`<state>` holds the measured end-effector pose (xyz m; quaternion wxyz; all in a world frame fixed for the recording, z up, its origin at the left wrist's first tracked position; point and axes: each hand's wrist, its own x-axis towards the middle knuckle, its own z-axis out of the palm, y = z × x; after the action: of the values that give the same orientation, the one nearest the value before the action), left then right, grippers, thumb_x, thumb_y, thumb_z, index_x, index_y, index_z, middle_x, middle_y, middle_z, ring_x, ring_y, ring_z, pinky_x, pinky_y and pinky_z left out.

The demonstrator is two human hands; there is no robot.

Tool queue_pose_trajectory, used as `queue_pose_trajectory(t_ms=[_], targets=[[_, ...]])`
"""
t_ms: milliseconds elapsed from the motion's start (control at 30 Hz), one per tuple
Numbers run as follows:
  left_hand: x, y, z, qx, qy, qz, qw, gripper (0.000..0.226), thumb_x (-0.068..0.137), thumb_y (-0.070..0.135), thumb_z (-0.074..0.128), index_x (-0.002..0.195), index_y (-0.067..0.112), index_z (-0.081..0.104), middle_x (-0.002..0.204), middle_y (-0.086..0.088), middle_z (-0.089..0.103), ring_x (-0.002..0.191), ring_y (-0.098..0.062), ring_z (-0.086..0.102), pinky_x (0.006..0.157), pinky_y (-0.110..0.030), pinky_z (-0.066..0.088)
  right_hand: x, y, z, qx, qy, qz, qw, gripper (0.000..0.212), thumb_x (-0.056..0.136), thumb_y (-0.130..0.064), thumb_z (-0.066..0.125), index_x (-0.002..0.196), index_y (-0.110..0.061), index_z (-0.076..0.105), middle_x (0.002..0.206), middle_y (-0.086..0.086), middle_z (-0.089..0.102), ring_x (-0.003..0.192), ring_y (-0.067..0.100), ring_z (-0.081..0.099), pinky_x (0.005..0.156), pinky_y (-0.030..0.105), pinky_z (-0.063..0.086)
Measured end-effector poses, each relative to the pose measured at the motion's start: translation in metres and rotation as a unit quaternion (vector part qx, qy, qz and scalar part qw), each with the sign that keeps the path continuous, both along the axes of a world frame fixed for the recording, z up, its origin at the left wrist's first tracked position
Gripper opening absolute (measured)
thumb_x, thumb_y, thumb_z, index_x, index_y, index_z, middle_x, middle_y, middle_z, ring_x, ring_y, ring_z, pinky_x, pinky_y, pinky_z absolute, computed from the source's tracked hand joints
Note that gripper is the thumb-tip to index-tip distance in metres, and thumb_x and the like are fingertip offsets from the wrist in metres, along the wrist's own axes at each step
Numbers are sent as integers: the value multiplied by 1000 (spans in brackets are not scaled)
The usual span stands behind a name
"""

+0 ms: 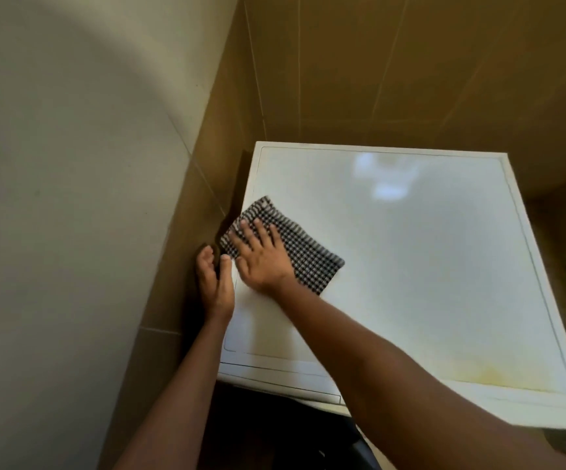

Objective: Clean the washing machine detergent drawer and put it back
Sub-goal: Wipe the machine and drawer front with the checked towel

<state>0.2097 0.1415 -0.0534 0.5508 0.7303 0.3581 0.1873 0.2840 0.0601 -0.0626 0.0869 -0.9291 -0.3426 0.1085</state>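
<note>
A white washing machine [410, 266] fills the right half of the head view, seen from above. A black-and-white checked cloth [305, 252] lies on the left part of its top. My right hand [261, 256] rests flat on the cloth with straight, spread fingers. My left hand [215, 283] is cupped at the machine's left edge, beside the cloth's overhanging corner, with nothing visibly in it. The machine's front panel [281, 381] shows only as a thin strip, and I cannot make out the detergent drawer.
A brown tiled wall [179, 266] stands close to the machine's left side, leaving a narrow dark gap. More tiled wall [410, 79] rises behind. Yellowish stains [488, 371] mark the lid near the front right. The floor below is dark.
</note>
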Motion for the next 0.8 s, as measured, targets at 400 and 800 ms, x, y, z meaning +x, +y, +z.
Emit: queue_pose_trajectory(t_ms=[400,800], targets=[[-95,-16,20,133,51,-59,988,37,96,31,56,123,7,55,127,-14,56,115,-29,53,97,-36,43,-149,-38,11,2,1,107,994,58,101,-43,24,152,-18,15,160,8,12,148,31,1,118,52,-6],[-131,-81,13,216,27,-201,955,31,95,20,57,119,1,54,126,-16,52,119,-27,48,100,-34,38,-179,-119,12,-168,-140,323,921,43,98,-31,39,141,-29,43,155,6,30,146,34,12,115,59,2]])
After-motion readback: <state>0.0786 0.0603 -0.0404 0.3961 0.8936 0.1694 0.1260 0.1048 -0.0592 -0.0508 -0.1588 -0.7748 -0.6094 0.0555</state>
